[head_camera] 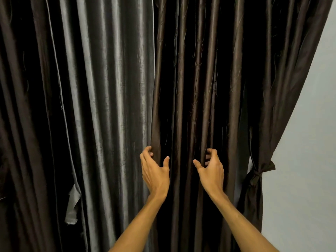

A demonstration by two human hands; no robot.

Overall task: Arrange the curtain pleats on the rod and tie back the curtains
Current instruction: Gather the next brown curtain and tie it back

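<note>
The left hand has its grip on the left edge of the brown curtain: the fingers curl round that edge from the outside, while the thumb stands apart and lies flat on the front of the cloth. The right hand takes a pleat further to the right at about the same height. Its fingers hook into the fold and the thumb stretches out leftward against the fabric. Both grips are curled onto cloth, not spread flat, and a few dark pleats hang between the two hands. Both bare forearms rise from the bottom edge of the view.

The brown curtain hangs straight down in narrow, glossy vertical folds and fills the middle of the view. At its right side, the outer folds slant inward and are gathered by a tie-back of the same brown cloth, knotted with a short end sticking out to the right. Below the knot the bundle falls straight.

Just left of the left hand hangs a grey curtain, its edge touching the brown one. A loose grey strip dangles low on its left side. Further left there is a darker curtain. A pale wall shows to the right of the tie-back.
</note>
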